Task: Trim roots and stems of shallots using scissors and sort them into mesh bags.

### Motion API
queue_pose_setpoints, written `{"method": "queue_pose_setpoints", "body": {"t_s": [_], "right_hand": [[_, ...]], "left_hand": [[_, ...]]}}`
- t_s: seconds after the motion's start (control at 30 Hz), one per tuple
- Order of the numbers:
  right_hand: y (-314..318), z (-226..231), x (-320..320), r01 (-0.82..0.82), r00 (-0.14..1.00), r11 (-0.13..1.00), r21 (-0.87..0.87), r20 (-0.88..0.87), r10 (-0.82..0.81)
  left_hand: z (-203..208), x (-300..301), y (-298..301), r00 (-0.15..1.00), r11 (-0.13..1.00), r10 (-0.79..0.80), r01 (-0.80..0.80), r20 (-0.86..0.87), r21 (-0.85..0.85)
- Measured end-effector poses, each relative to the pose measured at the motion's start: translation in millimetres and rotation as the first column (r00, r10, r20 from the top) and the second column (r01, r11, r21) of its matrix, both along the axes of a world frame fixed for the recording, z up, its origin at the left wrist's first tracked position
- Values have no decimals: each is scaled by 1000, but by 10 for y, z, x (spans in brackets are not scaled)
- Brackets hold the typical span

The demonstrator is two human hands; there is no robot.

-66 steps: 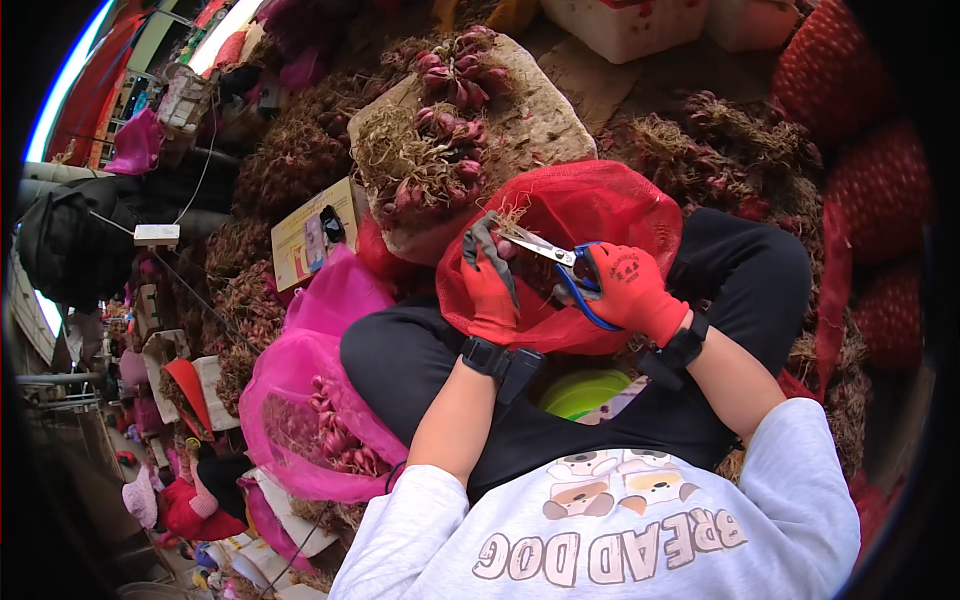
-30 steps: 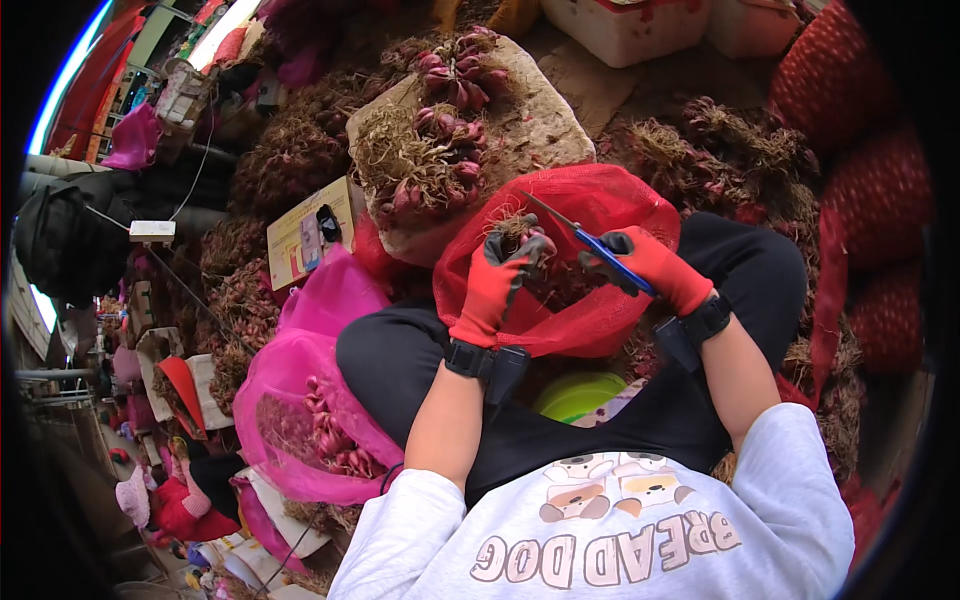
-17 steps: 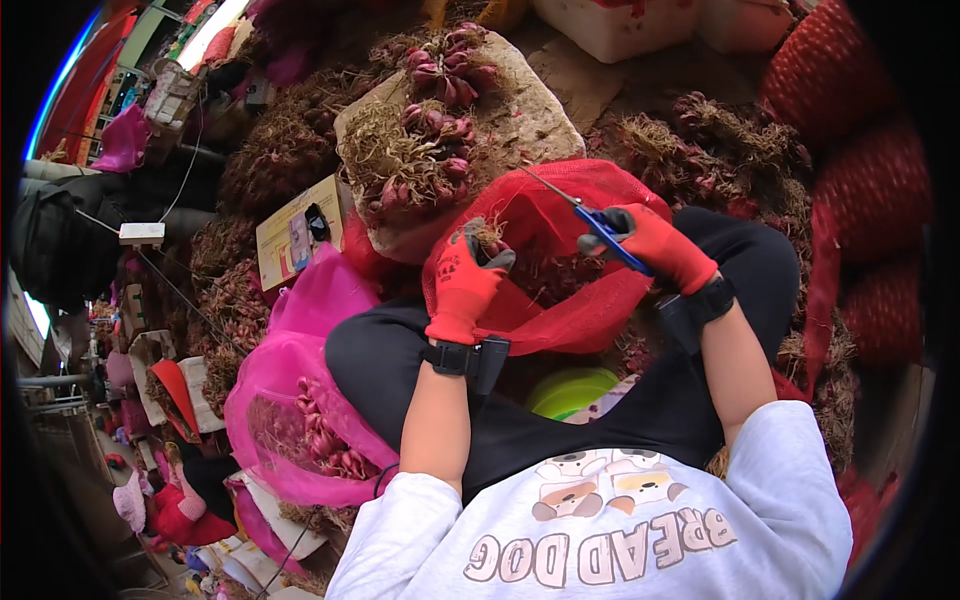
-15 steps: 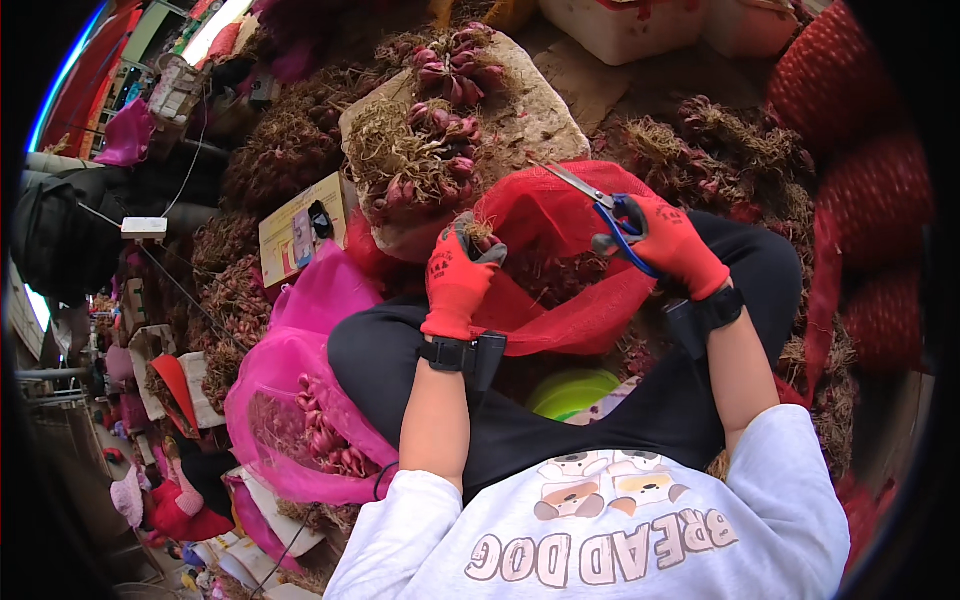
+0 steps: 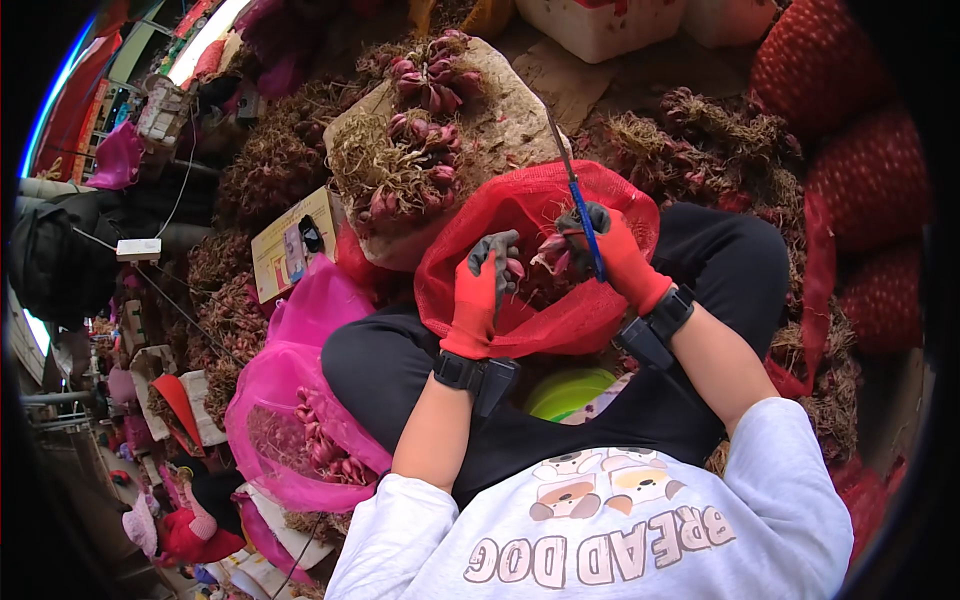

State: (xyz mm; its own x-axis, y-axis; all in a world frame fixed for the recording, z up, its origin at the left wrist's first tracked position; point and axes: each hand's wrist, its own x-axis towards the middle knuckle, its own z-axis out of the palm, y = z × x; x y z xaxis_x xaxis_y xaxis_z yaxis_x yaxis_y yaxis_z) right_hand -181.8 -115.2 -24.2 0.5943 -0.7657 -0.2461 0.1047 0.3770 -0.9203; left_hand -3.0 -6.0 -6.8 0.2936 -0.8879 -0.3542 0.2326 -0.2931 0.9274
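Note:
My right hand (image 5: 618, 258), in a red glove with dark grey fingers, grips blue-handled scissors (image 5: 583, 215). Their blades rise toward the far side. At that hand's fingertips is a small clump of reddish shallots (image 5: 553, 252) with thin roots; whether the fingers hold it is not plain. My left hand (image 5: 484, 288), gloved the same, is closed with a shallot (image 5: 515, 268) showing at its fingers. Both hands are over the mouth of a red mesh bag (image 5: 455, 262), with more shallots inside it, between my bent legs.
Beyond the bag, a pale block (image 5: 510, 110) carries shallot bunches (image 5: 405, 160). A pink mesh bag (image 5: 270, 400) of shallots rests at my left, beside a cardboard box (image 5: 290, 245). Full red sacks (image 5: 865, 180) stand at right. A green bowl (image 5: 572, 393) lies between my legs.
My left hand has moved right and nearer, over the bag's mouth. My right hand has come left and closer to it. The scissors have turned from pointing far-left to nearly straight away from me.

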Motion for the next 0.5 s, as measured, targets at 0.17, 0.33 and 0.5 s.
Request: {"method": "queue_pose_setpoints", "body": {"t_s": [0.17,0.33,0.5], "right_hand": [[121,65,104,36,998,977,-212,-34,-45],[132,213,162,23,997,949,-315,-66,-46],[95,188,103,-14,995,885,-465,-90,-31]], "left_hand": [[31,-284,53,730,997,-22,67,-683,40],[-73,-245,7,738,997,-71,80,-671,-18],[97,-306,9,955,985,-173,161,-239,-68]]}}
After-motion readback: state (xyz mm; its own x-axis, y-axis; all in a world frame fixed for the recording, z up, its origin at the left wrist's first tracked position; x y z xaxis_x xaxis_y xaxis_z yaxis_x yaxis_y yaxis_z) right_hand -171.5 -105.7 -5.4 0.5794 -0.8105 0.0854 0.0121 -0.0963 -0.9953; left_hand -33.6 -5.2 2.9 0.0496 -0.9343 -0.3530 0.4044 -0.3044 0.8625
